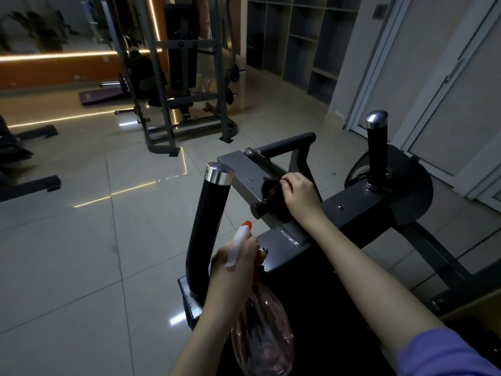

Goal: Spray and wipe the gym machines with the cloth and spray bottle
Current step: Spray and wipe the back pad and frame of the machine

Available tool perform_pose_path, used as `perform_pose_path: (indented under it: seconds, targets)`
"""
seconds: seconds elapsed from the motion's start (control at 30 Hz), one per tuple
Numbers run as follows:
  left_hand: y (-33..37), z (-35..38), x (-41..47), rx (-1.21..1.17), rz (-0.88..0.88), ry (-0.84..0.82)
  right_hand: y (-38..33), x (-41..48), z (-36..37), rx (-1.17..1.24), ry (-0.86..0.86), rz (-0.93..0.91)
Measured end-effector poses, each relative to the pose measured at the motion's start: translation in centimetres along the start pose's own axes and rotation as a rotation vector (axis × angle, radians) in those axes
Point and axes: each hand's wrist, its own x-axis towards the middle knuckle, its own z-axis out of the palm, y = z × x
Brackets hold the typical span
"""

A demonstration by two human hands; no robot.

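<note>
A grey gym machine (360, 204) fills the middle and right, with two black upright handles capped in chrome and a grey cross beam. My right hand (298, 194) presses a dark cloth (273, 192) onto that beam, next to a black knob. Lower down, my left hand (235, 264) grips the neck of a clear pinkish spray bottle (263, 340) with a white and red trigger head. The nozzle points up and away, towards the left upright handle (208, 229).
Glossy floor tiles (81, 240) spread to the left. A tall grey weight machine (184, 85) stands at the back, with a purple mat (103, 96) beyond it. Grey cubby shelves (298, 36) line the far wall. A white door (447, 104) is at right.
</note>
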Motion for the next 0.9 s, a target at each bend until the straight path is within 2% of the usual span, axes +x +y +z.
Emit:
perform_pose_path:
  seconds: [0.07, 0.13, 0.2, 0.3, 0.43, 0.6, 0.83, 0.9]
  targets:
    - [-0.2, 0.0, 0.1, 0.013, 0.006, 0.006, 0.1, -0.1, 0.2, -0.046, 0.017, 0.011]
    - [-0.2, 0.1, 0.0, 0.023, 0.009, 0.01, -0.5, -0.3, 0.5, -0.087, -0.062, 0.028]
    - [-0.1, 0.1, -0.1, 0.021, -0.007, 0.016, -1.0, -1.1, 0.3, -0.164, -0.162, -0.034]
    - [0.3, 0.2, -0.2, 0.019, -0.036, 0.024, -1.1, -2.0, -0.2, -0.169, -0.226, -0.164]
    - [0.7, 0.3, -0.3, 0.03, -0.019, 0.025, -1.1, -1.9, -0.3, -0.212, -0.262, -0.167]
    - [0.8, 0.4, -0.5, 0.061, -0.014, 0.03, -0.7, -1.3, 0.0, -0.144, -0.182, -0.15]
    - [1.2, 0.4, -0.8, 0.06, -0.032, 0.022, 0.8, -2.6, -1.2, -0.095, 0.063, -0.059]
    - [1.3, 0.4, -0.7, 0.103, -0.019, 0.015, 1.8, -4.0, -2.0, -0.092, 0.125, 0.023]
